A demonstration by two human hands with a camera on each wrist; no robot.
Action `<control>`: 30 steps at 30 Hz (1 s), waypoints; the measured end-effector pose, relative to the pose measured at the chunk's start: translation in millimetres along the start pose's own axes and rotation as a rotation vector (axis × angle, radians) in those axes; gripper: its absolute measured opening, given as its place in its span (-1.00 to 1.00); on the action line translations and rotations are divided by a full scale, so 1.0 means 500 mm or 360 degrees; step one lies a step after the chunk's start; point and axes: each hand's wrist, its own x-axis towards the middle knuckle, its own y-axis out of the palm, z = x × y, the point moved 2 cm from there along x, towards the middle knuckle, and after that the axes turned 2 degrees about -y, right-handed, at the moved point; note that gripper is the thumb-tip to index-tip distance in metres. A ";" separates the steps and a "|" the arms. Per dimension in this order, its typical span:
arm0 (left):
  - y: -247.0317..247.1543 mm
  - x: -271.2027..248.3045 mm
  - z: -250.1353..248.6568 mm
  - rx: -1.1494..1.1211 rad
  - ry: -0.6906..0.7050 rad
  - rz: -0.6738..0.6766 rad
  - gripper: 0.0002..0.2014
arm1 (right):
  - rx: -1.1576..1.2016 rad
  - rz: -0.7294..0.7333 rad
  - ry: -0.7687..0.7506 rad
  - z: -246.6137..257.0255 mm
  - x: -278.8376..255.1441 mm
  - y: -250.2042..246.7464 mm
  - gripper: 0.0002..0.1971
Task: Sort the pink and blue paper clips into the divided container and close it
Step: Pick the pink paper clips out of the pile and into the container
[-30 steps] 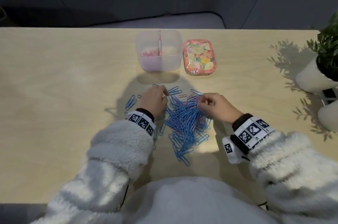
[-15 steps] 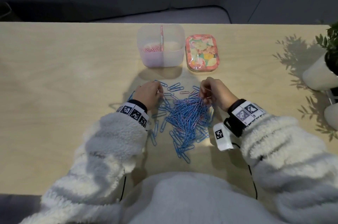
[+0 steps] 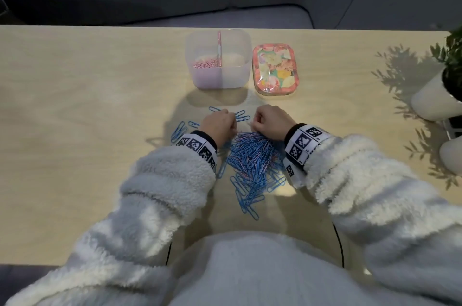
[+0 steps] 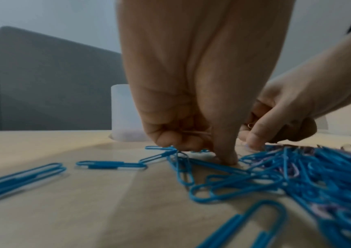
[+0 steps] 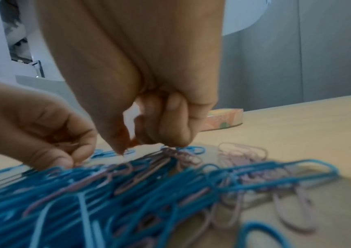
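A pile of blue paper clips [image 3: 252, 158] with pink paper clips [image 5: 240, 156] mixed in lies on the table in front of me. My left hand [image 3: 226, 121] sits at the pile's far left edge. Its fingers are curled around thin pink clips [image 4: 193, 133] and one fingertip [image 4: 227, 159] presses the table. My right hand [image 3: 257, 126] is close beside it, fingers curled, pinching pink clips [image 5: 170, 151] at the pile's far end. The clear divided container [image 3: 240, 76] stands behind, open, with pink clips [image 3: 205, 64] in its left compartment. Its floral lid [image 3: 275, 68] lies to its right.
Loose blue clips [image 3: 178, 131] lie scattered left of the left hand. White plant pots [image 3: 435, 103] stand at the table's right edge, and another [image 3: 452, 155] is nearer to me. A grey sofa is behind the table's far edge.
My right hand has moved left and forward along the pile's far end, so both hands now nearly touch. The left hand has stayed at the pile's far left.
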 end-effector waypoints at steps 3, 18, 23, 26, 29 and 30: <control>0.001 -0.007 0.013 -0.0224 -0.0053 -0.0041 -0.83 | 0.0580 -0.0078 0.0018 -0.014 -0.026 -0.031 -0.80; 0.000 0.002 -0.019 -0.1426 -0.0335 0.0180 -0.85 | -0.0158 0.0014 -0.0285 -0.030 -0.120 -0.019 -0.85; 0.017 -0.008 -0.016 -0.0610 -0.0088 0.0031 -0.88 | -0.0450 0.0003 -0.0290 -0.023 -0.123 -0.011 -0.87; 0.016 -0.011 -0.011 -0.0501 -0.0066 -0.0037 -0.85 | -0.0223 0.0054 -0.0298 -0.035 -0.129 -0.001 -0.95; 0.014 -0.013 -0.004 -0.0503 -0.0048 -0.0055 -0.86 | 0.0403 -0.0029 -0.0214 -0.060 -0.137 -0.001 -0.88; 0.010 -0.014 0.000 -0.0535 -0.0047 -0.0082 -0.87 | 0.0683 -0.0049 -0.0131 -0.067 -0.140 -0.006 -0.85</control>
